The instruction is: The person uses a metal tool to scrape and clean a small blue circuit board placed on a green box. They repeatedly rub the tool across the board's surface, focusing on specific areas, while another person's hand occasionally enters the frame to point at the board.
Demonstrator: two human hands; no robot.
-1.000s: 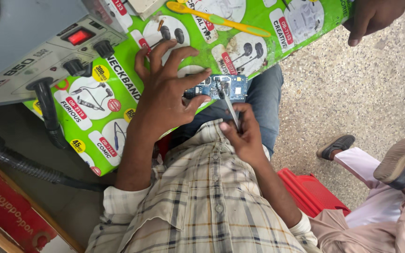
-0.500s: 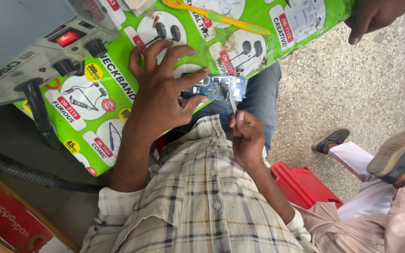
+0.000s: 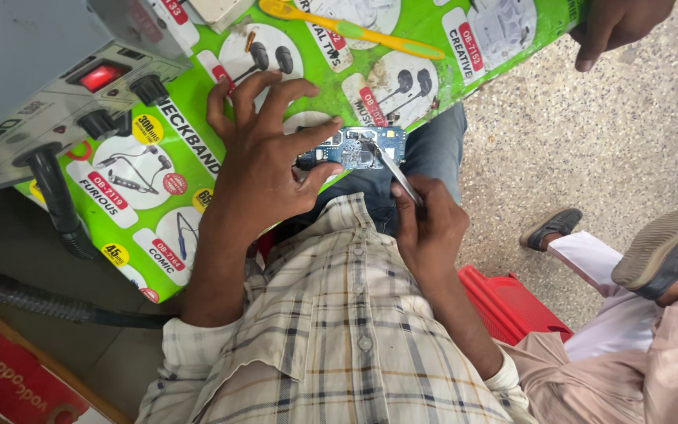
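Circuit board (image 3: pixel 352 148), small, blue, judged light, stiff and fragile, lies on the green printed sheet (image 3: pixel 198 133), pinned at its edge by the spread left hand (image 3: pixel 264 161) while the right hand (image 3: pixel 429 228) pinches metal tweezers (image 3: pixel 392 171) over it.

Green printed sheet (image 3: pixel 198 149) lies flat across the work surface: bright green, white circular panels showing earphones, yellow round stickers, red label tags. Grey box (image 3: pixel 49 86) at upper left stands on its edge; front panel carries a lit red indicator (image 3: pixel 100 76) and black lettering. Red carton (image 3: pixel 9 369), white lettering, at lower left corner.
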